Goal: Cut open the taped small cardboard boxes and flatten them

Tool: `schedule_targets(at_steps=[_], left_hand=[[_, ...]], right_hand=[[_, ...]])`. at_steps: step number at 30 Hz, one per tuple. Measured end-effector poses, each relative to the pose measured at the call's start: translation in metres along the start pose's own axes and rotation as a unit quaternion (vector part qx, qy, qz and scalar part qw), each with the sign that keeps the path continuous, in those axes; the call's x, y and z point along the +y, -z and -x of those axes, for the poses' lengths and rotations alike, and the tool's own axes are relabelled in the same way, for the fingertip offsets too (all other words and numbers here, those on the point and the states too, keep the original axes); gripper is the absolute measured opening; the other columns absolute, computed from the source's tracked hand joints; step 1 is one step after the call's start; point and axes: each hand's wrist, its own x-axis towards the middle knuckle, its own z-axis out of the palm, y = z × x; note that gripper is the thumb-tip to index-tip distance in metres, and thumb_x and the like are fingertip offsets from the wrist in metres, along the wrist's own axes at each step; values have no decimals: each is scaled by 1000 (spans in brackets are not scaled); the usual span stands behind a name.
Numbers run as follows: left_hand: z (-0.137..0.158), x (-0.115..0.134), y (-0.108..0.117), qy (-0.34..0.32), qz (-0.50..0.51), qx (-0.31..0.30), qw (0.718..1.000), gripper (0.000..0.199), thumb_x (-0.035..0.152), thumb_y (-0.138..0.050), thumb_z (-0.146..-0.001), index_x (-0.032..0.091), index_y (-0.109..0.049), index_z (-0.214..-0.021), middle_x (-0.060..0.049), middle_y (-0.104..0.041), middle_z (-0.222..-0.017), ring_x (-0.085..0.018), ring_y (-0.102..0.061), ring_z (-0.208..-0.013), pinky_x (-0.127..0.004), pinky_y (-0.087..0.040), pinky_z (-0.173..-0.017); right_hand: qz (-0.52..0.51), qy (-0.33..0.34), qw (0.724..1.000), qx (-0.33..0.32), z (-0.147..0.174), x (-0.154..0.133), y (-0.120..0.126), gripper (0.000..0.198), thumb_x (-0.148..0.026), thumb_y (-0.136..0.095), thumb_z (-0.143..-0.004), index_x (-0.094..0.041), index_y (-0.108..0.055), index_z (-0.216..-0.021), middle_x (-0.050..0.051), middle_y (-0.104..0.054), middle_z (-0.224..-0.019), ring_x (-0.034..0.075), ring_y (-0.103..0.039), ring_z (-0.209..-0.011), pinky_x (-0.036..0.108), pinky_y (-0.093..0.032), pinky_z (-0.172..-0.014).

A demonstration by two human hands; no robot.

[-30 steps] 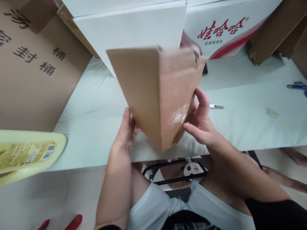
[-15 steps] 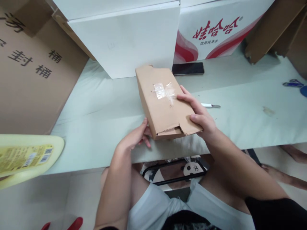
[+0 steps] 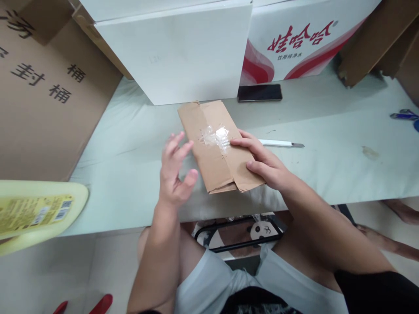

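Note:
A brown cardboard box (image 3: 214, 163) lies at a slant on the table in front of me, with clear tape (image 3: 214, 136) crossed over the seam of its top flaps. At the near end, a flap corner is torn and stands slightly apart. My right hand (image 3: 263, 161) grips the box along its right side, index finger and thumb on top, the other fingers partly hidden. My left hand (image 3: 176, 170) is raised just left of the box, fingers spread and holding nothing. Beyond my right hand lies a white-handled craft knife (image 3: 278, 143), its handle end partly covered by the hand.
Behind the box stand a white carton (image 3: 176, 56) and a red-and-white printed carton (image 3: 294, 48), with a black phone (image 3: 260, 93) before them. A large brown carton (image 3: 42, 122) and a yellow bottle (image 3: 42, 213) are at left. Blue-handled scissors (image 3: 406, 115) lie far right.
The box has come down flatter onto the table and turned slightly, its top shifting left. My left hand has let go of its lower left side and lifted. My right hand stays on it.

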Motion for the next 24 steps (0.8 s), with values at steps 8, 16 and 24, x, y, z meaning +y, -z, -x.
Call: schedule_targets(at_steps=[8,16,24], left_hand=[[2,-3,-6,-14,16,-54,998,49,56,-48,-102,28,-58,-142,-13,-46,-158,-32,-43,-149,-53,-42,-122],[2,-2,-3,11,-1,-54,998,47,56,-47,-102,27,-60,-136,-13,-49,-153,-32,-47,-145,-52,-48,-116],[2,0,-6,12,8,-46,999,46,54,-47,-103,26,-60,-136,-13,-48,-154,-32,-46,-147,-52,-47,-118]], right_hand=[[108,-40,983,142,-5,20,7,50,-44,-47,-95,-28,-55,-141,10,-61,-146,29,-58,-134,53,-49,-113],[520,-282,793,145,-4,43,43,55,-16,-49,-84,-11,-64,-137,24,-60,-139,44,-56,-123,61,-47,-102],[500,-291,802,151,-8,40,44,37,-22,-46,-91,-20,-71,-119,18,-69,-119,38,-62,-111,59,-49,-94]])
